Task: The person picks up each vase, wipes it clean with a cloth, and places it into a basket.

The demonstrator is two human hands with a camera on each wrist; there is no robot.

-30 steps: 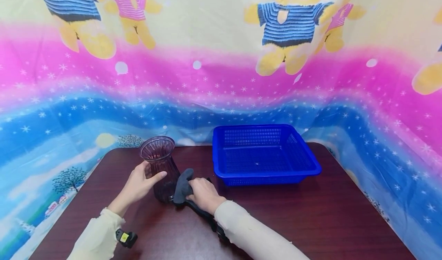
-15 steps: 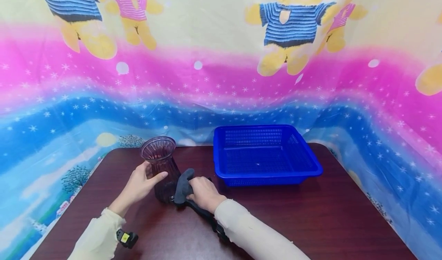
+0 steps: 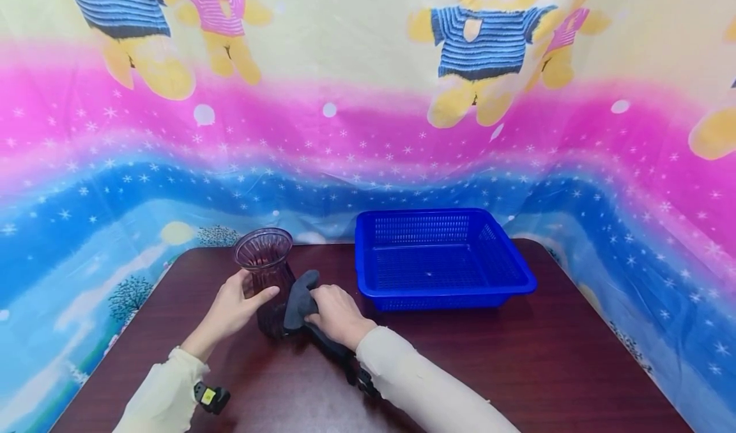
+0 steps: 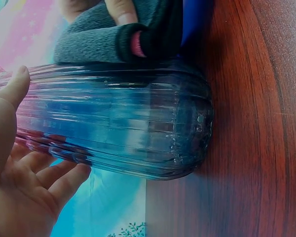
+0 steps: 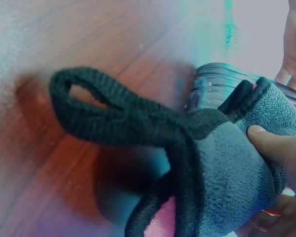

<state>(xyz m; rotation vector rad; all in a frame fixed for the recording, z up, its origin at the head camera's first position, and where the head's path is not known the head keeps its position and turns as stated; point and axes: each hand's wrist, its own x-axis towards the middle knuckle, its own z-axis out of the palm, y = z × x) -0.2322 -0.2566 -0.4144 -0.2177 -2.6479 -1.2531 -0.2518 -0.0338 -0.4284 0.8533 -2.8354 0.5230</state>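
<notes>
A purple-tinted ribbed glass vase (image 3: 264,253) with a flared mouth stands on the left part of the table, tilted slightly in the head view. My left hand (image 3: 230,311) holds its left side, thumb in front and fingers behind. My right hand (image 3: 340,318) grips a folded grey cloth (image 3: 300,302) against the vase's lower right side. In the left wrist view, the cloth (image 4: 89,47) lies along the glass (image 4: 113,118). The right wrist view shows the cloth's dark edging, a hanging loop (image 5: 113,116) and a pink patch (image 5: 162,219), with my thumb (image 5: 271,145) pressing the fabric.
A blue plastic basket (image 3: 443,291) with perforated walls sits at the back right of the dark red-brown table (image 3: 517,369). Behind the table hangs a printed curtain (image 3: 368,139) with bears and snowflakes. A black strap device (image 3: 211,396) is on the left wrist.
My right hand and the grey cloth have shifted slightly up and left along the vase. My left hand and the vase have stayed in place.
</notes>
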